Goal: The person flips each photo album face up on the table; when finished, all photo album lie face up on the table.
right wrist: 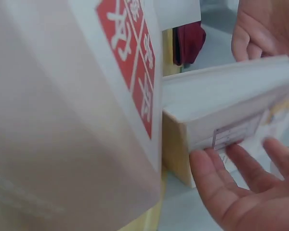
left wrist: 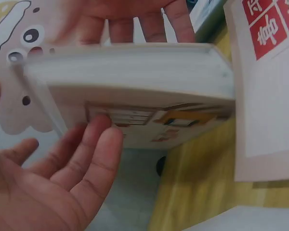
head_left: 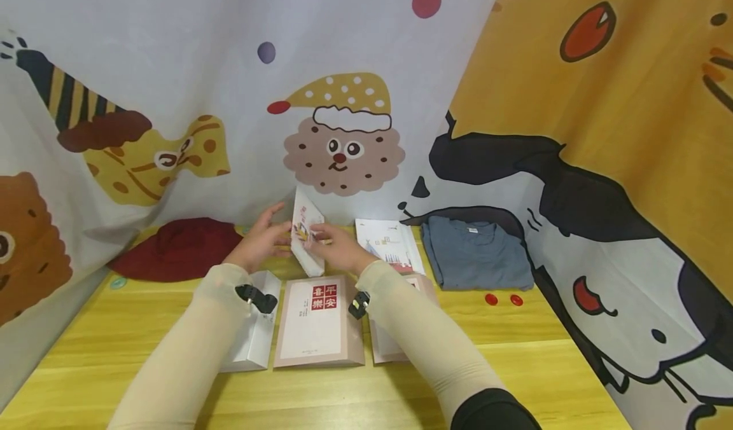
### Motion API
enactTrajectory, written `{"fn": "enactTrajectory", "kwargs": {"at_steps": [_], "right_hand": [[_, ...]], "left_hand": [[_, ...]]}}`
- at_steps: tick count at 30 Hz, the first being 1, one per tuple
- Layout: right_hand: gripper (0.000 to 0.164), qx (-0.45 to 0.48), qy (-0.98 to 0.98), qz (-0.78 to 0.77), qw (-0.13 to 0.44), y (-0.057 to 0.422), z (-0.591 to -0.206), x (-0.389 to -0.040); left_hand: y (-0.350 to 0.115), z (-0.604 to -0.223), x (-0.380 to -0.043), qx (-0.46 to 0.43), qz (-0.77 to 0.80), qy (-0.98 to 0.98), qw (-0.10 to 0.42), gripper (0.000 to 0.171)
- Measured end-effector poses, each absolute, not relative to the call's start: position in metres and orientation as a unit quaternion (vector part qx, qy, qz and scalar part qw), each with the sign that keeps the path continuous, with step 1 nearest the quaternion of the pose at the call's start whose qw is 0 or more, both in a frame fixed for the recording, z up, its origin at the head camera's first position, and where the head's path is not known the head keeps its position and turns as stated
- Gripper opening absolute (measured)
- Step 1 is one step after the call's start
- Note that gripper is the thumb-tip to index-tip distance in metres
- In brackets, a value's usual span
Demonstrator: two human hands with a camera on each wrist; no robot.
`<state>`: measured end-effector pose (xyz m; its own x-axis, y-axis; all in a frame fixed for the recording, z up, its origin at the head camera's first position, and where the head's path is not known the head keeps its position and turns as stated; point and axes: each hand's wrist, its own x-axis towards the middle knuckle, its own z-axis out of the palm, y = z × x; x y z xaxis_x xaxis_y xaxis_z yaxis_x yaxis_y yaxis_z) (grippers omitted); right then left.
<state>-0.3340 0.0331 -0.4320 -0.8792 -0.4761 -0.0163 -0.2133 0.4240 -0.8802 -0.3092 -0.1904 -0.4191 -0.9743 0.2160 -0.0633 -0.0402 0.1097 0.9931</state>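
Between my two hands a thick book (head_left: 307,233) stands on edge, with white pages and a printed cover, behind a row of desk items. My left hand (head_left: 265,238) is at its left side; in the left wrist view its fingertips (left wrist: 111,144) lie against the printed cover. My right hand (head_left: 339,247) touches the other side with extended fingers. In the right wrist view the fingers (right wrist: 207,168) rest along the cover near its lower edge. Just in front stands a pink-bordered, wedge-shaped piece (head_left: 312,328) with red squares of Chinese characters.
A white wedge-shaped piece (head_left: 254,334) stands left, and another pink-bordered one (head_left: 386,341) right, partly under my forearm. A dark red hat (head_left: 183,249) lies back left. At the back right are a white booklet (head_left: 378,233), folded blue-grey clothing (head_left: 475,258) and red discs (head_left: 491,299).
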Motion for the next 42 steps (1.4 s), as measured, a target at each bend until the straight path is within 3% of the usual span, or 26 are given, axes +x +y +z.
{"fn": "enactTrajectory", "kwargs": {"at_steps": [6, 11, 16, 20, 25, 35, 42], "right_hand": [[0.087, -0.166, 0.781, -0.583, 0.151, 0.034, -0.430, -0.327], [0.101, -0.145, 0.809, -0.560, 0.106, 0.034, -0.430, -0.327], [0.089, -0.103, 0.865, -0.487, 0.066, 0.036, -0.433, -0.331], [0.076, -0.090, 0.890, -0.442, 0.070, 0.038, -0.437, -0.334], [0.071, -0.093, 0.909, -0.398, 0.081, 0.043, -0.443, -0.339], [0.079, -0.073, 0.849, -0.498, 0.159, 0.047, -0.453, -0.343], [0.083, -0.082, 0.821, -0.538, 0.175, 0.049, -0.453, -0.346]], "left_hand": [[-0.183, -0.427, -0.311, 0.099, 0.666, 0.729, 0.123, 0.064], [-0.177, -0.436, -0.315, 0.110, 0.636, 0.749, 0.152, 0.064], [-0.176, -0.442, -0.320, 0.080, 0.619, 0.760, 0.178, 0.071], [-0.187, -0.443, -0.322, 0.051, 0.603, 0.773, 0.189, 0.076], [-0.203, -0.446, -0.323, 0.040, 0.534, 0.825, 0.182, 0.071], [-0.207, -0.453, -0.326, 0.023, 0.552, 0.813, 0.183, 0.073], [-0.212, -0.451, -0.323, 0.023, 0.561, 0.809, 0.173, 0.073]]}}
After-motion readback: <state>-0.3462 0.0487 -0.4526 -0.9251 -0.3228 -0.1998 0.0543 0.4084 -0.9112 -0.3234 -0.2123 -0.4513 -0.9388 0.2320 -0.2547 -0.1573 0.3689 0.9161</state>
